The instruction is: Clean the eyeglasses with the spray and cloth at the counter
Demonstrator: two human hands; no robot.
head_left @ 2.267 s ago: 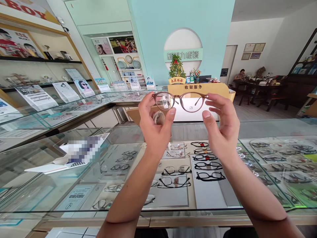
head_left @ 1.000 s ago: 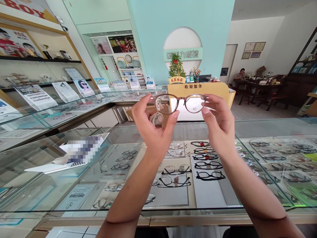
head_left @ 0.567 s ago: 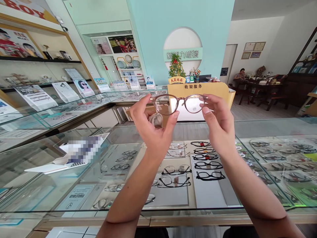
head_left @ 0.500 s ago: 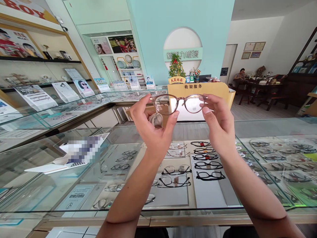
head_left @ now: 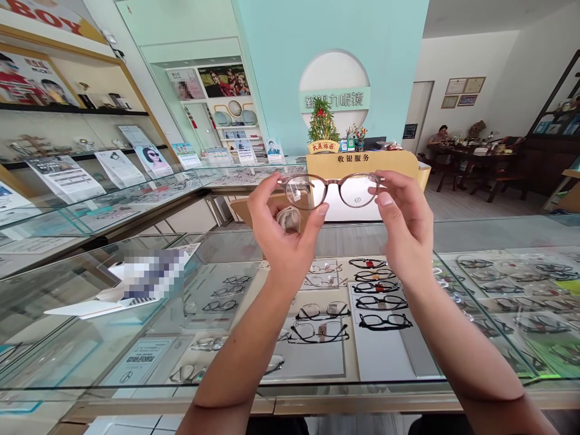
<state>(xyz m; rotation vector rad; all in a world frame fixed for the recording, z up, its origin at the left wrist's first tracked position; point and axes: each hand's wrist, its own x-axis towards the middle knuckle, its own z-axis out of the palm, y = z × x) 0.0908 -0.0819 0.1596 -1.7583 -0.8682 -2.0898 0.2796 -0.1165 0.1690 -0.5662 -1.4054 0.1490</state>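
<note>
A pair of eyeglasses (head_left: 333, 182) with a thin brownish frame is held up in front of me, above the glass counter. My left hand (head_left: 290, 235) grips its left side, index finger at the hinge and thumb by the lower rim. A crumpled greyish cloth (head_left: 289, 219) shows behind that palm, partly hidden by the fingers. My right hand (head_left: 406, 223) pinches the other side near the hinge, thumb and fingers closed. The right lens carries a small printed mark; a pale tag or reflection shows in the left one.
Several eyeglass frames (head_left: 385, 320) lie inside the glass display counter (head_left: 190, 386) below my arms. On its top at left stands a folded card (head_left: 154, 278). Beyond are a yellow cashier desk (head_left: 376, 163) with a plant (head_left: 322, 124), and a person (head_left: 439, 136) seated at a dark table.
The eyeglasses and both hands have shifted slightly to the right, and the eyeglasses have turned a little. My grip on them stays the same.
</note>
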